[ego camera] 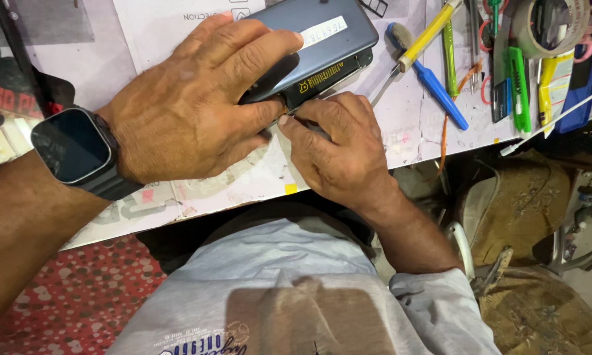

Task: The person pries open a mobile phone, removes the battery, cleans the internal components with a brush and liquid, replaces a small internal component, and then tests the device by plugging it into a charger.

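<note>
Dark grey flat phone [322,46]: near table [256,177] front edge, back lifted. Left hand [191,112] grip clamped over it. Right hand [339,148] grip pinched at its lower edge; tool unclear. Blue-handled brush [434,85] just right; tools crowd that side.

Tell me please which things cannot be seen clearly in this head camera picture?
- Tool tip at the phone edge: hidden under the right hand.
- Phone's near-left part: covered by the left hand.
- Tape roll and yellow-handled screwdriver: cut off by the top edge.
- Smartwatch screen: dark, nothing readable.
</note>
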